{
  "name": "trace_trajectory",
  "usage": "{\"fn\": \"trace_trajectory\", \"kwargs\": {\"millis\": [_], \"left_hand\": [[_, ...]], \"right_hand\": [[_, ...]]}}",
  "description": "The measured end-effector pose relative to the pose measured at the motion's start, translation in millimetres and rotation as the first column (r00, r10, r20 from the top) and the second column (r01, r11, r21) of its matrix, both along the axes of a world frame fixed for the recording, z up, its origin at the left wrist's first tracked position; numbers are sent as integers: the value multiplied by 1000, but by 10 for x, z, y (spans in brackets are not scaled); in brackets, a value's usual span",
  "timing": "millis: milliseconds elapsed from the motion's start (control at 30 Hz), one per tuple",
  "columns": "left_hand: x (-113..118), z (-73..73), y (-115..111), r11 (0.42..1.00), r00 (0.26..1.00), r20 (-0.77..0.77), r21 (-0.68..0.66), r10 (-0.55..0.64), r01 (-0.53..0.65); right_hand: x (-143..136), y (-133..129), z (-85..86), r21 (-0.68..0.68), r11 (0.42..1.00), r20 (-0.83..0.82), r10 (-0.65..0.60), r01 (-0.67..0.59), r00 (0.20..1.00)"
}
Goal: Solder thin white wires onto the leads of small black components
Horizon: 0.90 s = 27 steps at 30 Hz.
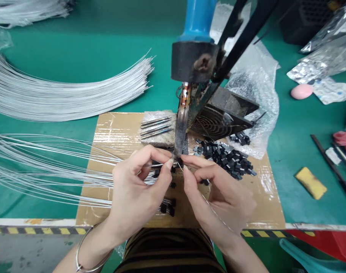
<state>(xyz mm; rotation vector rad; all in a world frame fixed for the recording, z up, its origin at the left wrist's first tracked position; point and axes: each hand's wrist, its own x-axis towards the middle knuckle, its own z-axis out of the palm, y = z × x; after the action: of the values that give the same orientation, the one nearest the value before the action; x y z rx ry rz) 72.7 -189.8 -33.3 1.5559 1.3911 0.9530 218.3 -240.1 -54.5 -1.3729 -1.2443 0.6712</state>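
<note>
A soldering iron (pixel 182 125) with a blue handle points downward in a fixed stand, its tip between my fingertips. My left hand (pixel 140 189) is closed, thumb and finger pinching a thin dark metal rod (pixel 153 165) just left of the tip. My right hand (pixel 218 189) pinches a thin solder wire (pixel 215 214), which trails down over the palm to the wrist. A small black part lies by the fingertips, mostly hidden. Under my left hand, white wires (pixel 99 180) run in from the left; several end in black connectors (pixel 167 207).
Cardboard (pixel 104 129) covers the work area. A pad (pixel 158 141) bears several metal rods. Right of the iron are a heap of black connectors (pixel 227 157) and a fan (pixel 215 123). A wire bundle (pixel 76 98) lies left; a yellow sponge (pixel 311 182) lies right.
</note>
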Motion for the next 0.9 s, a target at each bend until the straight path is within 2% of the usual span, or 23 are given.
{"fn": "trace_trajectory", "kwargs": {"millis": [200,567,900], "left_hand": [[-4,0,-13,1000,1000,1,-3,-6,6],[-5,-8,-17,1000,1000,-3,-28,-10,10],[-12,-15,-34,1000,1000,-25,12,-19,19]], "right_hand": [[-12,15,20,35,999,79,-29,26,996],[-11,27,28,49,998,116,-35,29,993],[-12,40,59,71,997,169,-54,42,984]]}}
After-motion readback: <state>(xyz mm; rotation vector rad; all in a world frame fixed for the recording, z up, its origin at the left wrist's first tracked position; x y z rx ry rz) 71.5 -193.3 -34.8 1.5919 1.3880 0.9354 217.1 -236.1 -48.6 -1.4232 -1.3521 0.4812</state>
